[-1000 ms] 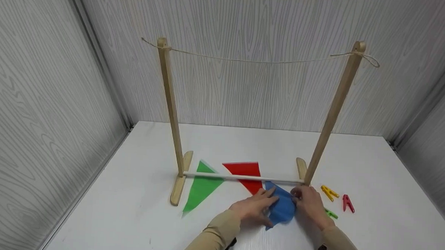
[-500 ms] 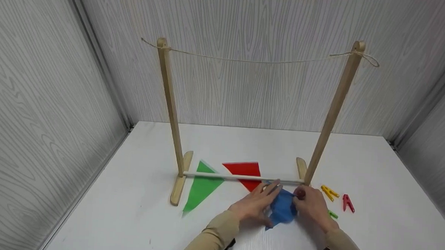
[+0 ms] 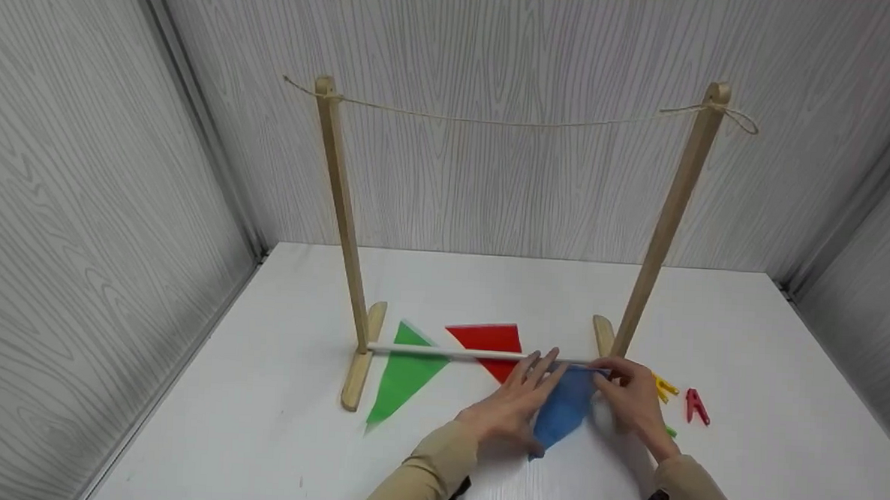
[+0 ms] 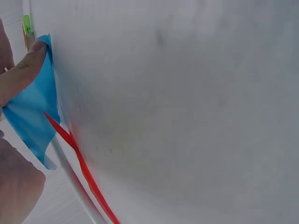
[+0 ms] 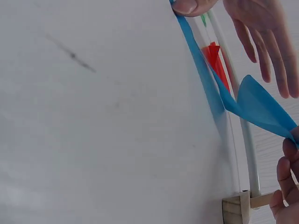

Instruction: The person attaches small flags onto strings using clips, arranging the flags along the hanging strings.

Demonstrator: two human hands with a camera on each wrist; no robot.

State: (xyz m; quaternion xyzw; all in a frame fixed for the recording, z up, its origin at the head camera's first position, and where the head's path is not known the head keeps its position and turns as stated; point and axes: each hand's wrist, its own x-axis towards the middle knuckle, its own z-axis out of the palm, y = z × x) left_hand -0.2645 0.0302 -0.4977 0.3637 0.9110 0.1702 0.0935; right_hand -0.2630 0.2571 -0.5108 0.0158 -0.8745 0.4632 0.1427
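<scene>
A thin blue triangular pennant [image 3: 567,406] lies between the hands at the right part of the stand's base, its top edge against the white rod [image 3: 448,352]. My left hand [image 3: 509,411] rests on the pennant's left side with its fingers straight and spread. In the right wrist view its thumb [image 5: 186,5] presses the lower tip. My right hand [image 3: 630,393] pinches the upper right corner, and the cloth [image 5: 264,105] is lifted and folded over near there. A red pennant [image 3: 486,338] and a green pennant [image 3: 409,380] lie flat to the left, partly under the rod.
A wooden stand has two posts [image 3: 345,223], with a string [image 3: 496,122] tied between their tops. Right of my right hand lie a red clothespin [image 3: 696,407], a yellow clothespin [image 3: 664,387] and a partly hidden green clothespin [image 3: 671,432]. Patterned panels enclose the white table [image 3: 258,392].
My right hand has moved up and slightly right, drawing the pennant's corner out beside the rod. The blue cloth is flatter and straighter. My left fingers have shifted slightly up toward the rod.
</scene>
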